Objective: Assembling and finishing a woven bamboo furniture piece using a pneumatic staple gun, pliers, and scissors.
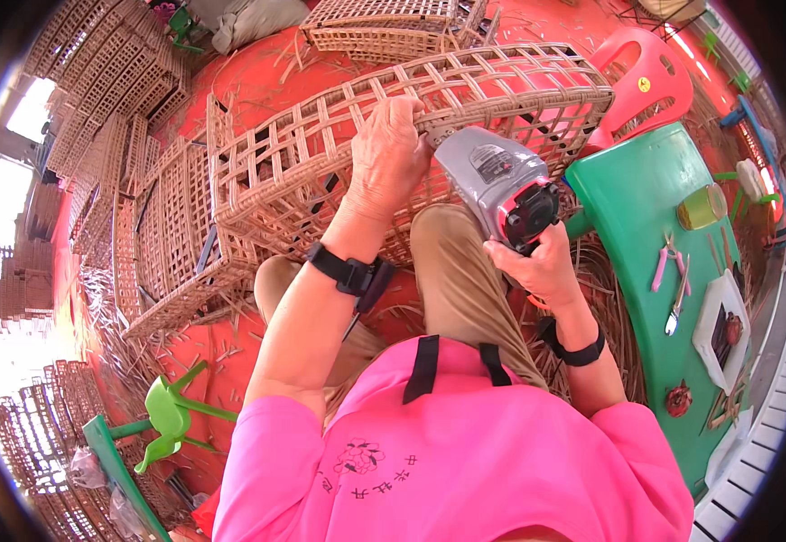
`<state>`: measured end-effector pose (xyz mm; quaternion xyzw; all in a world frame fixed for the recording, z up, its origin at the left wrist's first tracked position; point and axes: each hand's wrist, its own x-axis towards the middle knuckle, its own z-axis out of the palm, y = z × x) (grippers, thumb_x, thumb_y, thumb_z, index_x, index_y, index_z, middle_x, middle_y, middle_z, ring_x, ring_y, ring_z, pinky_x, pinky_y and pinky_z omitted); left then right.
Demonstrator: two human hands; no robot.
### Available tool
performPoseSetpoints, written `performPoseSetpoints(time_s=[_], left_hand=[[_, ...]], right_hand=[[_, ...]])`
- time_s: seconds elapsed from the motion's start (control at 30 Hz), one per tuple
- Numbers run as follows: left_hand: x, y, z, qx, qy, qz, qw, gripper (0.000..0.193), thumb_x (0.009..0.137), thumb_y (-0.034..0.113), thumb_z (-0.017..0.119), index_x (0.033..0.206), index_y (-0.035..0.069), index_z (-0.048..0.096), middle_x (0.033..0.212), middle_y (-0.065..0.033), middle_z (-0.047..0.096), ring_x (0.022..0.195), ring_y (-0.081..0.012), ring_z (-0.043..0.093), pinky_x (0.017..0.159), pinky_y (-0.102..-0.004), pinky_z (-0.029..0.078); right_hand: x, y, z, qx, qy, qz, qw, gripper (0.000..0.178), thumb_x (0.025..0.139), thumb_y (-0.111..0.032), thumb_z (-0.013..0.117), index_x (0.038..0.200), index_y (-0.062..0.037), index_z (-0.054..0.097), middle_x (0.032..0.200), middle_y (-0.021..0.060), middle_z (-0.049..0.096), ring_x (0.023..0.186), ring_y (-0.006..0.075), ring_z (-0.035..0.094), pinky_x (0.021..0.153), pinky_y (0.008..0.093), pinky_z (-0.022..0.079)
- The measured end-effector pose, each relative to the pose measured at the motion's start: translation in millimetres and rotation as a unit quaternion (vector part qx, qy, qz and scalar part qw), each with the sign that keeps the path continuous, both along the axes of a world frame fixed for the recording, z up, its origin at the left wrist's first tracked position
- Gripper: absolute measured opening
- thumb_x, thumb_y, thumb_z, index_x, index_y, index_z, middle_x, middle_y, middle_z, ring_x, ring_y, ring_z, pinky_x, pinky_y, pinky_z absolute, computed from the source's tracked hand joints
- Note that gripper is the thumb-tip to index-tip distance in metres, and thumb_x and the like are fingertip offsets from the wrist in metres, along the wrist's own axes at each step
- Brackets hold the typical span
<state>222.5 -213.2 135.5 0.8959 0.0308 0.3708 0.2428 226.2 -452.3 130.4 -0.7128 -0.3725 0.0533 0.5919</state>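
Observation:
A woven rattan-like frame (293, 135) with an open lattice lies across my knees. My left hand (390, 154) is closed around its upper edge, close to the nose of a grey power tool (490, 172). My right hand (542, 266) grips that tool from below, by its black and red end. The tool's nose meets the lattice beside my left fingers; the exact contact point is hidden by the tool's body. Its kind is not plain from this view. Wrist straps sit on both my forearms.
To my right stands a green table (627, 199) with pink-handled pliers (660, 267), a yellow-green jar (702, 208) and a white tray (705, 334). A red plastic chair (650, 81) is behind it. Woven panels (113, 63) are stacked at left; a green stool (169, 411) lies low left.

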Motion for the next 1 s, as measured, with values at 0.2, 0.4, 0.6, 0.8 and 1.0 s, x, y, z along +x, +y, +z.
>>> performPoseSetpoints(time_s=[0.2, 0.4, 0.6, 0.8, 1.0], left_hand=[[-2.8, -0.1, 0.5, 0.022, -0.016, -0.006, 1.000, 0.041, 0.075, 0.004, 0.075, 0.109, 0.007, 0.052, 0.099, -0.0123, 0.064, 0.094, -0.0301, 0.065, 0.079, -0.0397, 0.052], [-3.1, -0.1, -0.2, 0.022, -0.011, -0.004, 1.000, 0.042, 0.073, 0.002, 0.075, 0.109, 0.007, 0.052, 0.100, -0.0120, 0.063, 0.097, -0.0307, 0.063, 0.081, -0.0403, 0.051], [-4.7, 0.4, 2.0, 0.026, -0.016, -0.009, 0.999, 0.041, 0.073, 0.003, 0.075, 0.106, 0.006, 0.053, 0.099, -0.0126, 0.061, 0.095, -0.0325, 0.062, 0.080, -0.0406, 0.050], [-4.1, -0.8, 1.5, 0.026, -0.021, -0.014, 0.999, 0.039, 0.073, 0.003, 0.075, 0.105, 0.006, 0.053, 0.099, -0.0138, 0.061, 0.095, -0.0335, 0.061, 0.079, -0.0411, 0.050], [-5.9, -0.4, 3.1, 0.028, -0.020, -0.015, 0.999, 0.039, 0.073, 0.003, 0.074, 0.105, 0.006, 0.053, 0.100, -0.0139, 0.062, 0.096, -0.0339, 0.062, 0.080, -0.0410, 0.050]], right_hand=[[-1.2, -1.1, -8.2, 0.003, 0.047, -0.008, 0.999, 0.013, 0.076, -0.006, 0.075, 0.083, -0.0019, 0.065, 0.067, 0.0006, 0.063, 0.059, 0.0066, 0.052, 0.056, 0.0265, 0.044], [-0.6, -2.2, -9.8, -0.023, 0.119, 0.001, 0.993, 0.015, 0.076, 0.002, 0.072, 0.088, 0.0013, 0.064, 0.081, 0.0000, 0.064, 0.073, 0.0066, 0.059, 0.069, 0.0252, 0.050], [-7.4, 8.2, 1.4, -0.004, 0.090, -0.016, 0.996, 0.013, 0.078, -0.006, 0.074, 0.084, 0.0002, 0.064, 0.070, 0.0015, 0.064, 0.061, 0.0079, 0.057, 0.060, 0.0267, 0.048], [-6.8, 3.8, 3.7, -0.033, 0.088, -0.016, 0.995, 0.016, 0.078, -0.007, 0.074, 0.087, 0.0005, 0.064, 0.072, 0.0032, 0.065, 0.064, 0.0086, 0.059, 0.061, 0.0270, 0.049], [-8.6, 4.8, 3.5, -0.023, 0.075, -0.018, 0.997, 0.016, 0.078, -0.007, 0.075, 0.086, 0.0010, 0.064, 0.071, 0.0030, 0.065, 0.063, 0.0072, 0.059, 0.059, 0.0261, 0.048]])
